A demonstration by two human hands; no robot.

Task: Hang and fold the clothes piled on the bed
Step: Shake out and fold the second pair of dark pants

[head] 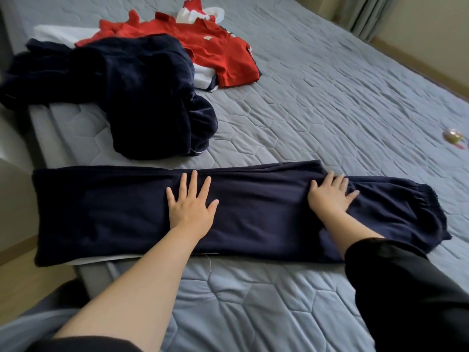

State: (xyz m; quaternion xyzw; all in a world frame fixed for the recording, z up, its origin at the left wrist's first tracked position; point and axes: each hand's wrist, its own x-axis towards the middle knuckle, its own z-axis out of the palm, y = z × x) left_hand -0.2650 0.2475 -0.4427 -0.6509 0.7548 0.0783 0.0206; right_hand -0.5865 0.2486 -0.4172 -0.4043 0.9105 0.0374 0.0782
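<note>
Trousers (253, 212), soft navy fleece, lie in a long band across the quilted bed (330, 110); my left hand (191, 207) presses flat, fingers spread, my right hand (330, 195) likewise near the elastic waistband (429, 207).

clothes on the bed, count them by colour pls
navy: 2, the flat trousers and the crumpled heap
red: 1, the shirt
white: 1, the cloth under the pile
red and white: 1, the piece at the back
total: 5 that can be told apart; the pile may hide more
</note>
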